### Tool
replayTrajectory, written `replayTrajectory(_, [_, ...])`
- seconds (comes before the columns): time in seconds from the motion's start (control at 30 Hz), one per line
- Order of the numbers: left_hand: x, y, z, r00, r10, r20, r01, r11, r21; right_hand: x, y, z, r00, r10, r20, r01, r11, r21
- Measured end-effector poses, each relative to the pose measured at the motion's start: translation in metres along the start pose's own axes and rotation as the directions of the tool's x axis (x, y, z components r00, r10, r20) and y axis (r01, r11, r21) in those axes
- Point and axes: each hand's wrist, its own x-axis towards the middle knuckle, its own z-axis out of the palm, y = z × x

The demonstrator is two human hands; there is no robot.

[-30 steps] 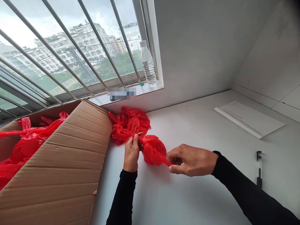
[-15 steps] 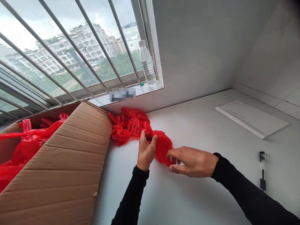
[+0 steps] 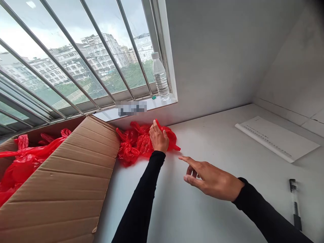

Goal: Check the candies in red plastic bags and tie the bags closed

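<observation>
Hovering over the worktop (image 3: 202, 219), right hand (image 3: 212, 180) is empty, fingers loose. Left hand (image 3: 159, 138) clamps a red bag (image 3: 172, 137) onto the pile (image 3: 131, 146) beside the box (image 3: 76, 175). Risk: slick plastic could slip that grip and roll off the pile.

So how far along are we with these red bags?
Done: several knotted red bundles lie piled on the table beside the cardboard box. In hand: the left hand grips the red bundle at the pile's right end; the right hand hovers open, touching nothing. Left: the box holds more red bags; whether those are knotted is unclear.
</observation>
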Motion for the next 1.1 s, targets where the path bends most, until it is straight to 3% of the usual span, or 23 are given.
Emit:
replayTrajectory(0.13, [-0.014,-0.003,0.022,0.992,0.089,0.085,-0.099,0.988,0.120,0.001,0.002,0.002,0.999,0.035,0.019,-0.035,0.999,-0.030])
replayTrajectory(0.27, [-0.015,-0.016,0.037,0.983,0.072,0.167,-0.109,0.968,0.227,-0.001,0.004,0.005,0.996,0.070,0.059,-0.067,0.997,-0.050])
replayTrajectory(0.7, [-0.029,-0.015,0.042,0.952,0.113,0.284,-0.204,0.927,0.315,-0.001,0.008,0.013,0.981,0.147,0.123,-0.133,0.984,-0.117])
replayTrajectory(0.8, [-0.022,-0.016,0.035,0.955,0.106,0.277,-0.196,0.927,0.321,-0.002,0.009,0.013,0.979,0.150,0.137,-0.135,0.984,-0.116])
replayTrajectory(0.9, [-0.006,-0.021,0.014,0.977,0.069,0.200,-0.139,0.923,0.359,-0.002,0.009,0.011,0.978,0.157,0.135,-0.143,0.983,-0.113])
replayTrajectory(1.0, [0.012,-0.038,-0.010,0.993,-0.036,0.113,-0.014,0.910,0.415,-0.001,0.009,0.011,0.982,0.142,0.126,-0.127,0.985,-0.118])
replayTrajectory(1.1, [0.018,-0.061,-0.020,0.982,-0.113,0.151,0.036,0.899,0.436,0.000,0.009,0.014,0.982,0.129,0.137,-0.113,0.987,-0.117])
